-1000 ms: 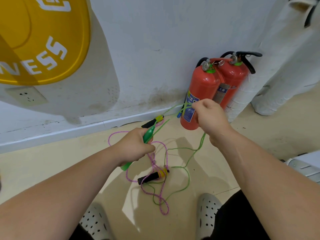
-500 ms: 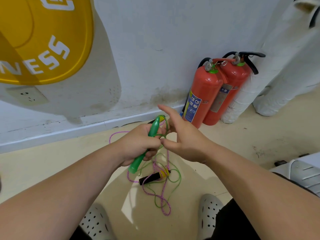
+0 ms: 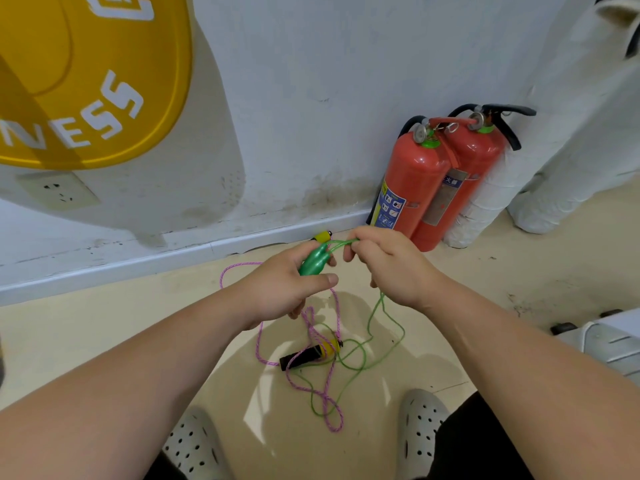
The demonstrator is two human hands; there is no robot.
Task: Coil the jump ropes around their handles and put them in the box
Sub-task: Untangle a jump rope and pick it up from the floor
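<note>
**Head view.** The left hand (image 3: 287, 289) curls its fingers and thumb round the green handles (image 3: 313, 263), down-left of the nearer fire extinguisher (image 3: 412, 188). Whether the fist holds one handle or two cannot be told, because the palm covers the lower ends. The right hand (image 3: 391, 268), just below the extinguisher's base, pinches the green rope (image 3: 341, 242) between thumb and curled fingers where it leaves the handle tops. The fingertips hide the exact point of contact.

From that hand the rope drops to loose loops on the floor, farther below the extinguisher, tangled with the pink rope (image 3: 257, 344). One black handle (image 3: 304, 356) with a yellow band lies in the tangle. A second, yellow-capped handle (image 3: 322, 235) shows only its tip behind the left hand, by the baseboard left of the extinguisher.

A white container (image 3: 609, 341), down-right of the extinguisher, is cut off by the frame edge. Perforated shoes (image 3: 419, 427) are cropped at the bottom.
</note>
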